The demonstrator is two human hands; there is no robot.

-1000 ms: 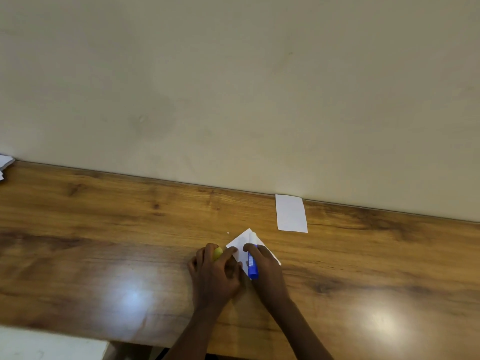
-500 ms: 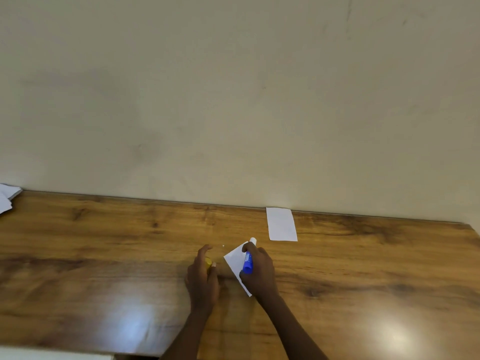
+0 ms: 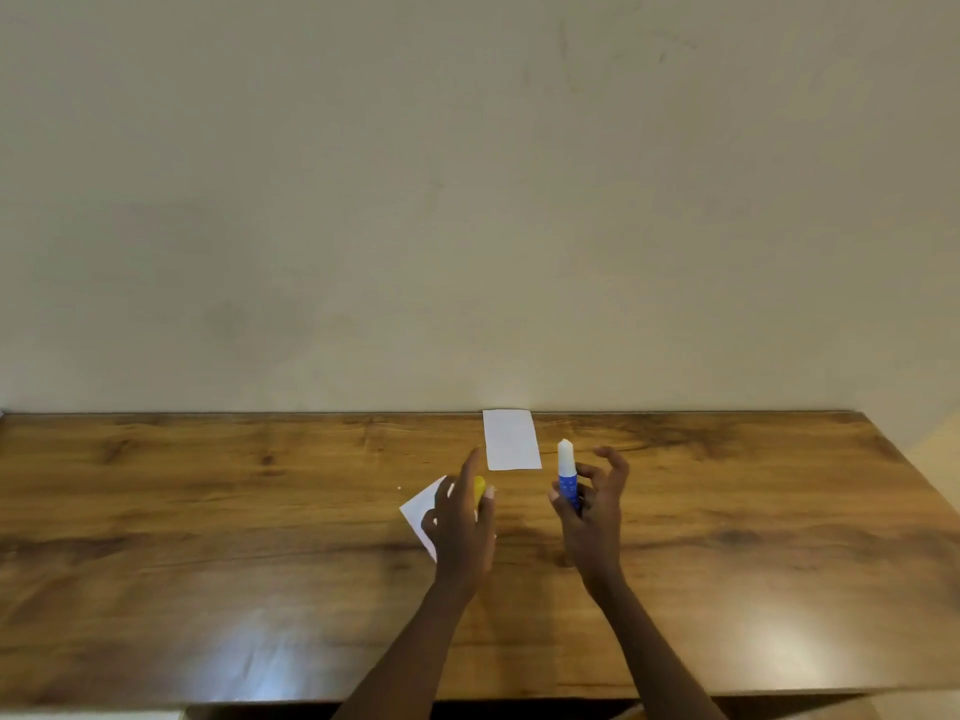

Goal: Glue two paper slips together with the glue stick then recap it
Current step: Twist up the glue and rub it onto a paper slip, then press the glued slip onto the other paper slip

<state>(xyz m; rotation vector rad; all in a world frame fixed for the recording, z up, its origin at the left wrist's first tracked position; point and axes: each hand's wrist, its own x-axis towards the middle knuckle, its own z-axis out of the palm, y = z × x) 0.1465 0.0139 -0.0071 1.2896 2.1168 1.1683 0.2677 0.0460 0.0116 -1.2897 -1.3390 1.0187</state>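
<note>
Glue stick (image 3: 568, 472) upright in the right hand (image 3: 592, 517), lifted over the surface (image 3: 208, 511). Blue body, white glue tip on top, bare, no cap on. Pinched low on the blue part by thumb and bent fingers; other fingers curled loose and spread out beside it.

Yellow cap (image 3: 479, 490) in the left hand (image 3: 462, 527), off to the left of the stick and apart from it. Held tight between thumb and fingers, only a bit of yellow peeking out. First finger stuck out, pointing up.

One slip (image 3: 425, 509) flat on the wood, turned like a diamond, half hidden under the left hand. Other slip (image 3: 511, 439) flat too, straight up and down, far edge right at the wall (image 3: 467, 200). Sits between the two hands and a bit past them. Slips apart, not touching each other.

Surface brown wood, shiny, with bright spots of light near the front edge. Both arms bare, reaching in from the bottom. Plain pale wall behind.
</note>
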